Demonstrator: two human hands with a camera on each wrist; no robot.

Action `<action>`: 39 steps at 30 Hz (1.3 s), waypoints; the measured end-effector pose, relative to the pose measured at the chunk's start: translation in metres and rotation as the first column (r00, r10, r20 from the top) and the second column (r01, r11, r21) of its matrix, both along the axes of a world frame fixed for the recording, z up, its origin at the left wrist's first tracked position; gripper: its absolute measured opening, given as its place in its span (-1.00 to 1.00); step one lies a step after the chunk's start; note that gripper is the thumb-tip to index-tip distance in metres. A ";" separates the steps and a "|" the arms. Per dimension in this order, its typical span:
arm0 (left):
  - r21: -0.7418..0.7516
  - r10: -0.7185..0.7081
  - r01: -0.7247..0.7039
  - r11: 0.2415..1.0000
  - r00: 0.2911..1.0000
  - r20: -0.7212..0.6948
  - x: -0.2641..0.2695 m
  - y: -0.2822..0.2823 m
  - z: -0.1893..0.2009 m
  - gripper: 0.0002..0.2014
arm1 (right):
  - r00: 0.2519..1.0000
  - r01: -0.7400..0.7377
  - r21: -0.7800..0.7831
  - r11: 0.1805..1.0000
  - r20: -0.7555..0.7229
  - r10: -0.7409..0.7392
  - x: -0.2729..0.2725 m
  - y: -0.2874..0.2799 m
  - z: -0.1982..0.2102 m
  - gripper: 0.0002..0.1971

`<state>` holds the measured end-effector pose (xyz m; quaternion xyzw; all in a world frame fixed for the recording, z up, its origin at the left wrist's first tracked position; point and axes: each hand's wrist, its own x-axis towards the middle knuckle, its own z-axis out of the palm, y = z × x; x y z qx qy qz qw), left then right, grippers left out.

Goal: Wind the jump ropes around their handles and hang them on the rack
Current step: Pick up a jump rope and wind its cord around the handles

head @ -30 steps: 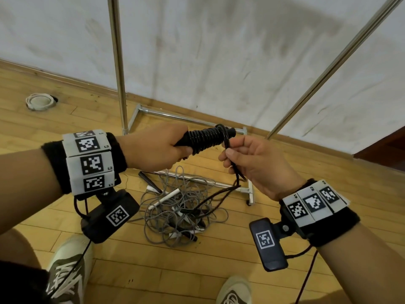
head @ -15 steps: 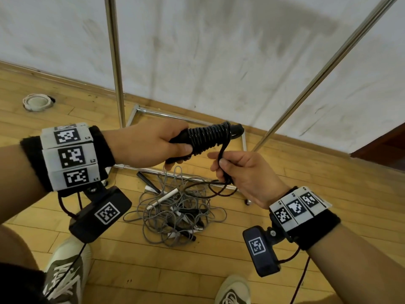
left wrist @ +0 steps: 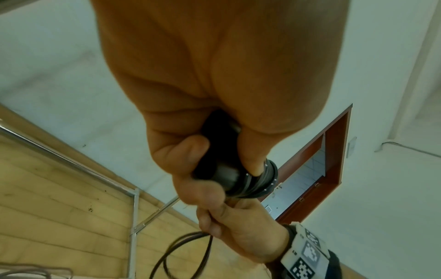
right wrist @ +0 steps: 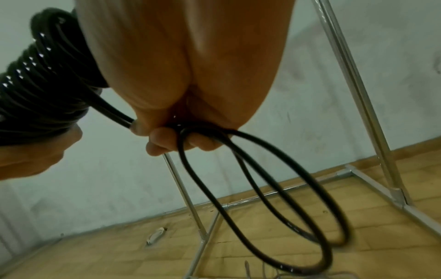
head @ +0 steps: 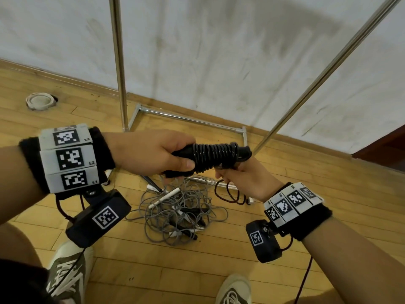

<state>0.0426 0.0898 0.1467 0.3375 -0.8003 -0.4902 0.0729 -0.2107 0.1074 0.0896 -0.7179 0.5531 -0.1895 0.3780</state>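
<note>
My right hand (head: pixel 245 178) has dropped under the handles (head: pixel 186 154), gripping the rope (right wrist: pixel 262 188) loops, my left hand (head: pixel 153 154) clenching the handles, coils tight.

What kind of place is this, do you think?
Probably a bare indoor room, perhaps an exercise or storage space: wooden plank floor, scuffed white wall, a metal rack and tangled jump ropes.

The jump rope (head: pixel 215 157) and its handles are glossy black. The tangled ropes (head: pixel 175 213) on the floor are grey with white and black handles. The rack (head: pixel 119 62) is silver, the floor (head: pixel 285 167) honey-yellow wood, the wall (head: pixel 219 51) smudged white.
</note>
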 end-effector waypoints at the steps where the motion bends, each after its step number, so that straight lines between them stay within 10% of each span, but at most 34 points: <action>1: 0.010 -0.021 0.021 1.000 1.000 0.014 -0.001 0.001 -0.001 -0.92 | 0.999 0.051 0.022 0.998 -0.015 -0.051 -0.001 -0.001 -0.002 -0.78; 8: 0.079 -0.156 0.147 0.986 0.980 0.123 -0.004 0.007 -0.011 -0.92 | 0.925 -0.187 -0.082 0.979 -0.350 0.147 -0.013 -0.012 0.000 -0.78; 22: -0.199 -0.009 0.125 0.972 0.866 0.500 -0.010 -0.006 -0.034 -0.86 | 1.000 0.011 0.237 0.971 0.023 -0.017 0.005 -0.012 0.036 -0.77; 39: -0.295 0.340 -0.297 0.908 0.934 0.108 -0.010 -0.019 -0.018 -0.87 | 0.895 0.165 0.132 0.977 0.397 -0.205 0.024 0.016 0.019 -0.71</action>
